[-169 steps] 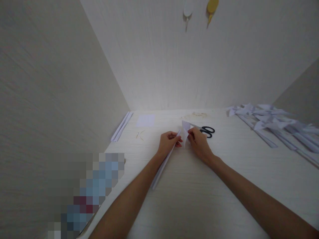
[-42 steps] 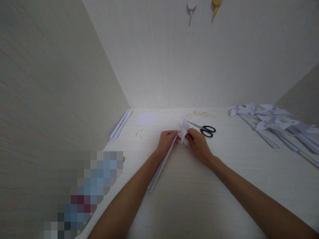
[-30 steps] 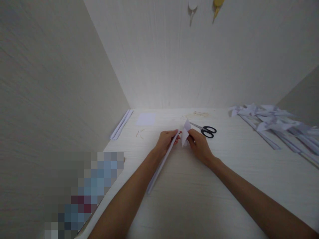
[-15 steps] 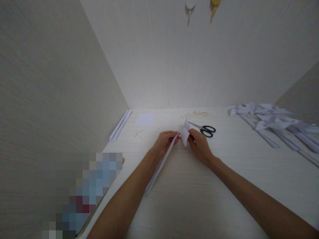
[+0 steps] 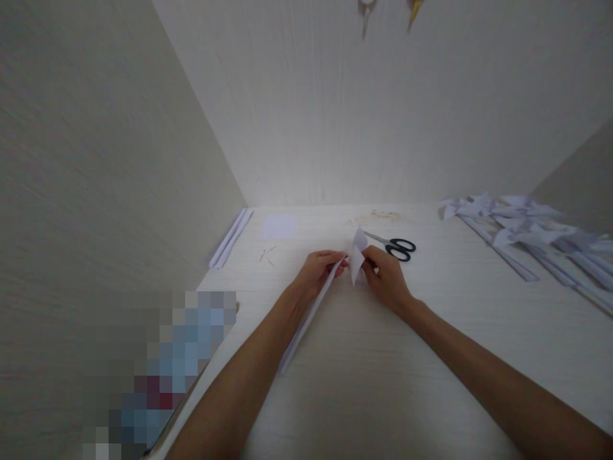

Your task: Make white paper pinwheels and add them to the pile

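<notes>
Against the earliest view, the lower end of our white stick (image 5: 311,314) now reaches nearer to us and farther left of the scissors (image 5: 391,244). Our left hand (image 5: 322,267) pinches its upper end between thumb and fingers; we judge it light, fairly stiff yet easily crushed, best held lightly near that end. Just left of the scissors, our right hand (image 5: 385,275) grasps the folded paper (image 5: 356,259), likely soft and quick to crease, so we favour its folds. Beyond, well left of the scissors, lies a flat sheet (image 5: 278,227)
</notes>
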The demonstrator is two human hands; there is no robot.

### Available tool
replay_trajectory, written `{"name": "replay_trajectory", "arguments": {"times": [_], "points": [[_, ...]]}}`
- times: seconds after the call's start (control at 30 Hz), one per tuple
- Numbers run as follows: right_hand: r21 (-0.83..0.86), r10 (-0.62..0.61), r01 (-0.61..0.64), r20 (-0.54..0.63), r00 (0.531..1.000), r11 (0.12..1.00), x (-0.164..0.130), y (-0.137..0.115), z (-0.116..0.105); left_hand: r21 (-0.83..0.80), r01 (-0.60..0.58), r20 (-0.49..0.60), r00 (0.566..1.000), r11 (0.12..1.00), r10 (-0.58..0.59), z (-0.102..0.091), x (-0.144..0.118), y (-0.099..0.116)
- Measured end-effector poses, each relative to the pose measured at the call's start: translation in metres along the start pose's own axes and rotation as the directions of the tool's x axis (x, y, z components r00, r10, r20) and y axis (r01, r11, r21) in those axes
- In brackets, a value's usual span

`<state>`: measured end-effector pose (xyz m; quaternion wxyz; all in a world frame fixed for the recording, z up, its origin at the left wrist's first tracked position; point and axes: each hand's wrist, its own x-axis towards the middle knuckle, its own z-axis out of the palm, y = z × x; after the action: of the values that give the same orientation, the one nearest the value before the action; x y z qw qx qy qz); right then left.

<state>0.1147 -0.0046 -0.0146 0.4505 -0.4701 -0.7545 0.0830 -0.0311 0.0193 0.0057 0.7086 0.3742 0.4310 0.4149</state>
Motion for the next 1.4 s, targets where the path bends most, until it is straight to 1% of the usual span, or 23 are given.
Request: {"name": "replay_trajectory", "arguments": {"times": [0.37, 0.57, 0.87, 1.13, 1.27, 1.4], "points": [[0.015, 0.005, -0.006, 0.02, 1.0, 1.0, 0.001, -0.001, 0.001, 0.028, -0.015, 0.007, 1.0, 0.999, 0.015, -0.001, -0.002, -0.001], [-0.014, -0.015, 0.015, -0.001, 1.0, 1.0, -0.001, 0.001, 0.002, 0.013, -0.017, 0.002, 1.0, 1.0, 0.017, -0.001, -0.001, -0.001], [-0.016, 0.021, -0.021, 0.039, 0.999, 1.0, -0.001, -0.001, 0.001, 0.017, -0.022, 0.019, 1.0, 1.0, 0.022, -0.001, -0.002, -0.001], [-0.02, 0.012, -0.012, 0.016, 1.0, 1.0, -0.001, 0.001, 0.003, 0.004, -0.031, 0.024, 0.999, 1.0, 0.031, -0.002, 0.0, -0.003], [0.022, 0.052, -0.051, -0.021, 0.998, 0.998, 0.002, -0.001, 0.002, -0.006, -0.052, 0.021, 0.998, 0.999, 0.052, -0.002, 0.002, -0.005], [0.066, 0.133, -0.128, -0.072, 0.989, 0.99, 0.004, -0.002, -0.001, 0.05, -0.102, -0.004, 0.995, 0.994, 0.102, 0.0, 0.003, -0.009]]}}
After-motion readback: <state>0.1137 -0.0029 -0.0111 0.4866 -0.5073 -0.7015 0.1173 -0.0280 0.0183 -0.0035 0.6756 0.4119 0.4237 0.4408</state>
